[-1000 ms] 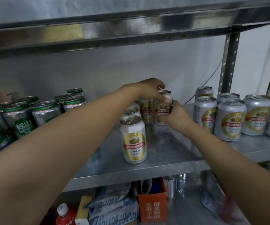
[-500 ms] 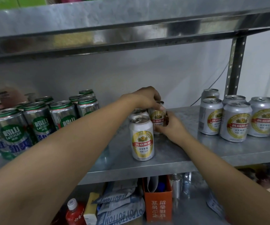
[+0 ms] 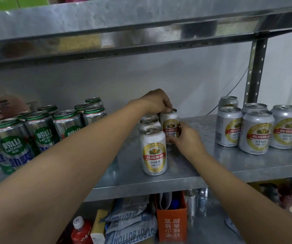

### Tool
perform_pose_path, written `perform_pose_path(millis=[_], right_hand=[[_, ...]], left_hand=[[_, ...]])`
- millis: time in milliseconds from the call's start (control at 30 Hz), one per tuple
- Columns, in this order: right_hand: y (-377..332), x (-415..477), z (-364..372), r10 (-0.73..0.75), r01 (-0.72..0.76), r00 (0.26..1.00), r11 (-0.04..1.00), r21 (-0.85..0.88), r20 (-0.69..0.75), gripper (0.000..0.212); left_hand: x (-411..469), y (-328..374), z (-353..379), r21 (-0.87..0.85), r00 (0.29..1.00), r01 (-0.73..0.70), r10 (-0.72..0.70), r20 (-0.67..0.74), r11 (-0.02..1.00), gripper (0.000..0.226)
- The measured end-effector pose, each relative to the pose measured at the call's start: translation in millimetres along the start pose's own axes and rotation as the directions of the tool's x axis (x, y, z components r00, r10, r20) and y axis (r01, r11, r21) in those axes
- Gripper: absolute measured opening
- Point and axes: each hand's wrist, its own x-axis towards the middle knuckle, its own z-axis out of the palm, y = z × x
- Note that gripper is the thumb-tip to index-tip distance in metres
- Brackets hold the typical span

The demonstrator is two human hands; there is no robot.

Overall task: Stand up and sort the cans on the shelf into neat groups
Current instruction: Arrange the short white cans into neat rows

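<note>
On the metal shelf [image 3: 180,175] a short row of white-and-gold cans runs front to back; the front can [image 3: 154,150] stands free. Beside the row stands another white-and-gold can [image 3: 170,126]. My left hand [image 3: 155,103] grips its top rim from above, and my right hand [image 3: 183,138] curls round its lower side. Several green cans [image 3: 41,132] stand grouped at the left. Several silver-and-gold cans [image 3: 256,132] stand grouped at the right.
The upper shelf edge [image 3: 141,41] hangs low overhead. A perforated upright post [image 3: 255,67] stands at the back right. Below the shelf are an orange box [image 3: 171,224], a red bottle [image 3: 80,231] and printed bags [image 3: 131,228].
The can held by both hands has come down from a raised position onto the shelf beside the row. The view has shifted slightly.
</note>
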Motion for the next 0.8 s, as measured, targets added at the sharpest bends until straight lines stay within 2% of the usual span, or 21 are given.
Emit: perform_pose_path(millis=[333,433,500,567,667,733,800], right_hand=[[0.2,1.6,4.0,0.006,-0.007,1.000,0.998,-0.063,-0.007,0.051],[-3.2,-3.5,-2.8,0.029,-0.028,0.999,0.999,-0.022,0.014,0.049],[-4.4,-11.0,-18.0,0.079,-0.078,0.997,0.994,0.079,-0.007,0.057],[-2.9,-22.0,-42.2,0.128,-0.111,0.989,0.976,0.189,-0.078,0.060],[4.1,-44.4,-84.0,0.189,-0.111,0.961,0.933,0.341,-0.203,0.049],[12.6,-57.9,-105.0,0.234,-0.109,0.936,0.902,0.418,-0.263,0.043],[21.1,-69.9,-118.1,0.272,-0.122,0.921,0.881,0.456,-0.279,0.041]], left_hand=[[-3.5,4.3,1.2,0.013,1.000,0.010,-0.010,0.018,1.000,0.023],[-9.2,16.4,1.8,-0.032,0.998,0.020,-0.022,-0.062,0.999,0.027],[-12.8,31.4,3.5,-0.148,0.984,-0.027,0.000,-0.178,0.989,0.028],[-19.7,52.4,11.0,-0.317,0.954,-0.127,0.028,-0.298,0.940,0.027],[-33.4,90.8,39.3,-0.508,0.889,-0.303,0.046,-0.457,0.806,0.028],[-43.4,114.0,69.9,-0.611,0.849,-0.372,-0.009,-0.528,0.698,0.034],[-49.3,127.5,105.6,-0.702,0.847,-0.345,-0.116,-0.519,0.623,0.043]])
